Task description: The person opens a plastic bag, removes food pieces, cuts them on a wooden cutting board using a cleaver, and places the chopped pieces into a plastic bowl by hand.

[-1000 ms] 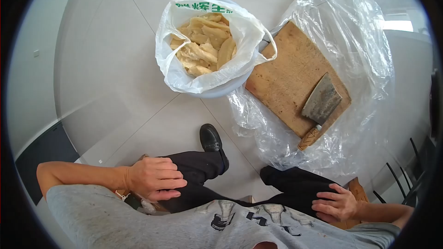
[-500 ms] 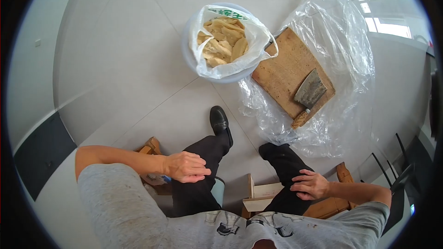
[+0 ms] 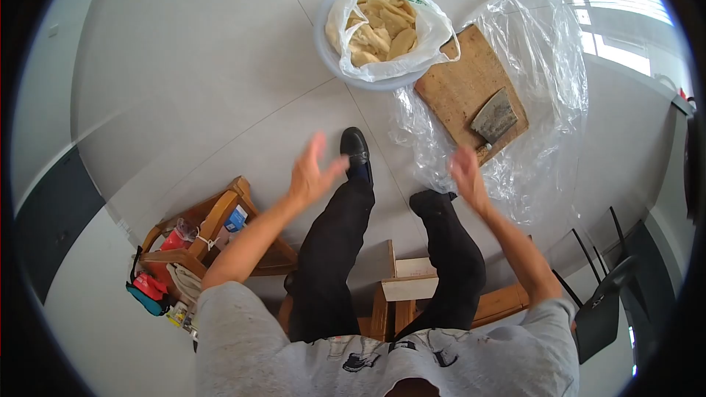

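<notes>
My left hand (image 3: 315, 175) is in the air beside my black shoe (image 3: 354, 148), thumb and fingers spread, holding nothing. My right hand (image 3: 468, 176), smeared by motion, has its fingers stretched forward and overlaps the near corner of a wooden cutting board (image 3: 460, 95). On that board lies a cleaver (image 3: 494, 117) with a wide dark blade; its handle shows partly beside my right fingertips. Beyond my hands, a white plastic bag (image 3: 441, 26) full of pale yellow slices (image 3: 386, 26) sits open in a light-blue basin (image 3: 329, 55).
A clear plastic sheet (image 3: 548, 88) lies crumpled on the tiled floor under the board. To the left stands a wooden chair (image 3: 228, 213) with packets and bags on it. A black chair (image 3: 607, 316) is at the right, and a small wooden box (image 3: 408, 287) lies between my legs.
Both hands have risen from my thighs and moved forward, the right one toward the cleaver's handle. The view has shifted, showing more of the left chair.
</notes>
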### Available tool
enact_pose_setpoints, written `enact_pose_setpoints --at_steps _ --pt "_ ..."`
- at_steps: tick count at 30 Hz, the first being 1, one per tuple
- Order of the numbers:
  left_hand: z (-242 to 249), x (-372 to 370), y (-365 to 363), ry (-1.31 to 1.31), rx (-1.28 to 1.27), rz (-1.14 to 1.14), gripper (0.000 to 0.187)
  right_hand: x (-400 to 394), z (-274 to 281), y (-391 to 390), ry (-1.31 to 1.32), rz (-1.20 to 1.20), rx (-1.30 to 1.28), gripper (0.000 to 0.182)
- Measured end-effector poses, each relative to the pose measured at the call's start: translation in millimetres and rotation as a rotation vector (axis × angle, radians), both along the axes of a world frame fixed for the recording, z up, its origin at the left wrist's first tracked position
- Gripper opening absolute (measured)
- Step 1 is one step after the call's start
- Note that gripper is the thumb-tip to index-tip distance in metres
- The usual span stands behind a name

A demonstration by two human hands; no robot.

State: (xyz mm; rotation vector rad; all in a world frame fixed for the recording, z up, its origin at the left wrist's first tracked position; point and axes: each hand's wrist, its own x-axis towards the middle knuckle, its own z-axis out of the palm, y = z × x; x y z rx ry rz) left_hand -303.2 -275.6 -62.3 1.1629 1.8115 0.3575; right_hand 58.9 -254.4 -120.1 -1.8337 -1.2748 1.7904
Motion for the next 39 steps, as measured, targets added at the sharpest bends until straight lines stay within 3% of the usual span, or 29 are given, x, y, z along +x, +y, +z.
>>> enact_pose_setpoints --at_steps 1,2,3,5,8,10,12,15,16,20,21,23,26,29,30,33,34,39 --pt "-26.0 -6.0 30.2 -0.012 0.075 0.096 0.09 -11.1 -34.5 31.4 0.063 -0.135 0.057 0.065" --pt "-39.6 -9.0 71.1 0.05 0.063 0.102 0.099 -23.8 -54.5 73.0 0.051 -0.273 -0.122 0.077" --pt "-61.8 -7.2 104.0 0.143 0.165 0.131 0.103 -48.2 -39.9 116.9 0.009 -0.367 -0.244 0.081" --pt "-94.2 -0.8 158.8 0.243 0.2 0.127 0.105 -76.8 -77.0 158.9 0.052 -0.545 -0.154 0.086" --pt "-128.9 10.1 198.7 0.285 0.124 0.148 0.062 -100.6 -113.2 192.3 0.154 -0.641 -0.081 0.065" --pt "-149.2 3.0 208.3 0.232 0.081 0.171 0.034 -106.1 -117.7 198.6 0.273 -0.668 -0.165 0.051" --pt "-144.1 7.2 204.7 0.155 0.121 0.279 0.023 -113.6 -125.3 203.0 0.34 -0.698 -0.232 0.027" --pt "-129.3 9.1 188.1 0.009 0.155 0.424 0.021 -111.5 -116.4 207.6 -0.087 -0.346 0.113 0.02" --pt "-127.4 7.4 180.7 -0.034 0.169 0.454 0.022 -118.7 -82.2 208.9 -0.205 -0.216 0.196 0.019" --pt "-150.3 -4.2 161.8 0.048 0.256 0.446 0.024 -128.9 -105.8 196.1 0.119 -0.093 0.434 0.018" --pt "-157.6 -3.1 163.0 0.004 0.275 0.494 0.025 -131.5 -113.7 187.4 0.103 -0.189 0.42 0.021" --pt "-164.9 2.0 162.4 -0.086 0.313 0.589 0.028 -136.1 -126.9 182.9 0.432 -0.349 0.299 0.027" --pt "-158.7 23.6 167.4 -0.138 0.526 0.595 0.03 -134.4 -125.4 186.4 0.547 -0.516 0.168 0.031" --pt "-170.1 22.9 164.2 0.113 0.563 0.306 0.032 -136.7 -122.5 192.4 0.585 -0.461 0.153 0.039" --pt "-171.9 20.0 166.1 -0.054 0.46 0.413 0.033 -136.3 -132.6 189.6 0.514 -0.334 0.321 0.049" --pt "-187.1 7.3 176.8 -0.178 0.537 0.457 0.028 -135.7 -121.6 201.2 0.517 -0.291 0.269 0.053" --pt "-193.3 7.9 181.3 -0.306 0.592 0.551 0.023 -135.4 -117.2 206.1 0.488 -0.314 0.197 0.042" --pt "-181.9 -8.6 191.6 -0.449 0.743 0.582 0.014 -137.1 -111.4 225.5 0.552 -0.47 0.205 0.018"
